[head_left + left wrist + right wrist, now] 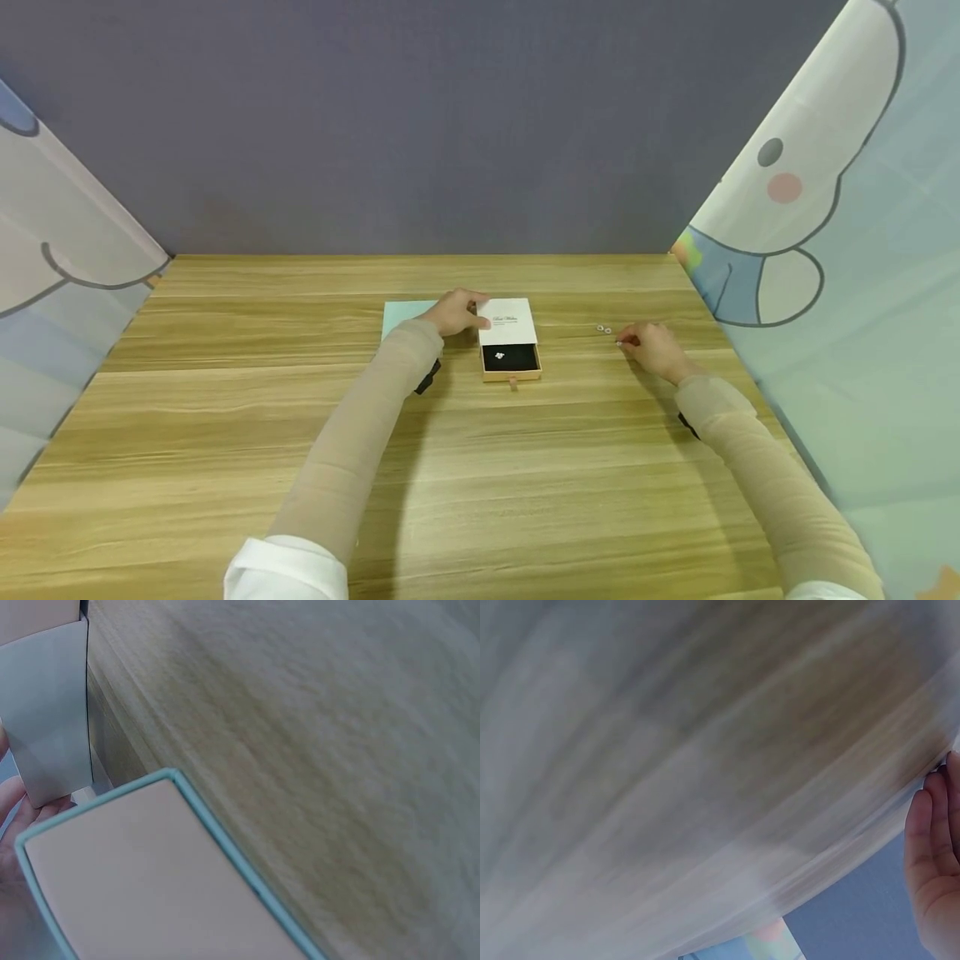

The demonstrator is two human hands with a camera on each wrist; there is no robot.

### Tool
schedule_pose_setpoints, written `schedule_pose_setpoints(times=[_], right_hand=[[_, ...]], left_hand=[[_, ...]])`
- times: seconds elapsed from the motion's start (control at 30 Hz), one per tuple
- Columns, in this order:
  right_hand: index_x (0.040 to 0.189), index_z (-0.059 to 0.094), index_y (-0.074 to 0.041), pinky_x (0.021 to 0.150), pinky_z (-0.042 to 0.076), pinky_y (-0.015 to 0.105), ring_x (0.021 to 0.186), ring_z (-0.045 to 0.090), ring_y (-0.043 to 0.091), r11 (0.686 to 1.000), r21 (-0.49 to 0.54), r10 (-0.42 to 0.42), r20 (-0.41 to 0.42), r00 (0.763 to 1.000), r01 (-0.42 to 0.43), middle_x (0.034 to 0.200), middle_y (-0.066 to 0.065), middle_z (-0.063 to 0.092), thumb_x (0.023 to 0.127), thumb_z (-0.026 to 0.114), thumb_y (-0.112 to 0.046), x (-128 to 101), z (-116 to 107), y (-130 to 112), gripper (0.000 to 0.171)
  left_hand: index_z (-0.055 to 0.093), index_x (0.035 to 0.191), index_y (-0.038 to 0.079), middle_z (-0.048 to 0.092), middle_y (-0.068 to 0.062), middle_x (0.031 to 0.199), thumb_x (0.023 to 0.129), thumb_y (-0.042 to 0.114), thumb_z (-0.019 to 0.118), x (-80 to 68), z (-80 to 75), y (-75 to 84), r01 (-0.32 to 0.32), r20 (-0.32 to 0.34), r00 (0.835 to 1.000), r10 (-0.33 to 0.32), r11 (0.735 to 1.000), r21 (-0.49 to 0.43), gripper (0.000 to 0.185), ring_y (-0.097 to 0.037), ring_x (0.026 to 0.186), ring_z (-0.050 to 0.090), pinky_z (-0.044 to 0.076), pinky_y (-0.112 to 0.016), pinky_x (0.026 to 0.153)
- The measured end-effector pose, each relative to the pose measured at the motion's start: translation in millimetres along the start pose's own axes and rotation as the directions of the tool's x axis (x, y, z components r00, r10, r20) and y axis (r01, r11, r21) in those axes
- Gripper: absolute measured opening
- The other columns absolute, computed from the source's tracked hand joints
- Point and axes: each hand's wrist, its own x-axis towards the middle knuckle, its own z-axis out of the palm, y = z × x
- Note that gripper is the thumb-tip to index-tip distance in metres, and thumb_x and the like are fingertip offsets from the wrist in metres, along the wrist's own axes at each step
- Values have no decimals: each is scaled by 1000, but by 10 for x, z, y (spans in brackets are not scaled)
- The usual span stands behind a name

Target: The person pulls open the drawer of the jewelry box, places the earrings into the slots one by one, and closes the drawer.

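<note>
A small drawer box [510, 337] lies mid-table, its white sleeve [507, 321] pushed back. The tan drawer [512, 363] is slid out toward me and shows a black pad with a tiny sparkling piece [500, 356]. My left hand [455, 312] grips the sleeve's left side, thumb on top. In the left wrist view the sleeve [49, 712] stands beside my fingers [15, 806]. My right hand [651, 345] rests on the table to the right, fingertips pinching a tiny pale piece [618, 342]. Two more tiny pieces [603, 330] lie just beyond it.
A teal-edged flat lid or card [403, 317] [150, 877] lies left of the box, under my left hand. The wooden table [480, 467] is walled by a grey backdrop [420, 125] and cartoon-print curtains [847, 250] on both sides. The right wrist view is blurred.
</note>
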Motion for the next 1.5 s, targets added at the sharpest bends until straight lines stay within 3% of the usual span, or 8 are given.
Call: schedule_pose_setpoints(times=[0.8, 1.03, 1.33, 1.5], right_hand=[[100, 67, 3, 75, 52, 46, 85, 64, 34, 1000, 26, -2, -33, 999, 3, 95, 21, 67, 87, 59, -3, 44, -6, -63, 17], [97, 69, 4, 72, 53, 45, 81, 65, 34, 999, 37, 15, -96, 995, -11, 89, 20, 69, 86, 62, -8, 40, -17, -107, 17], [95, 69, 6, 70, 53, 45, 82, 65, 36, 984, 167, 87, -193, 977, -54, 93, 24, 68, 86, 62, -6, 66, -99, -223, 16], [102, 69, 0, 76, 51, 41, 93, 63, 33, 946, 282, 202, -135, 970, -158, 103, 21, 67, 89, 60, -17, 93, -177, -321, 24]], left_hand=[[39, 140, 16, 37, -3, 145, 86, 26, 64, 5, -8, 8, 12, 4, 1000, -12, 1000, 15, 60, -24, 132, 35, 34, -39, 107], [40, 140, 16, 37, -3, 145, 86, 26, 64, -3, 4, 18, 3, 6, 1000, -3, 1000, 19, 60, -24, 132, 35, 35, -39, 107], [40, 140, 15, 36, -4, 145, 86, 26, 65, 1, -3, -7, 10, 2, 1000, -10, 1000, 13, 60, -25, 133, 33, 32, -39, 109], [40, 139, 13, 37, -7, 145, 84, 23, 67, 19, -15, -32, -5, -5, 1000, 5, 1000, -1, 62, -26, 134, 32, 29, -40, 110]])
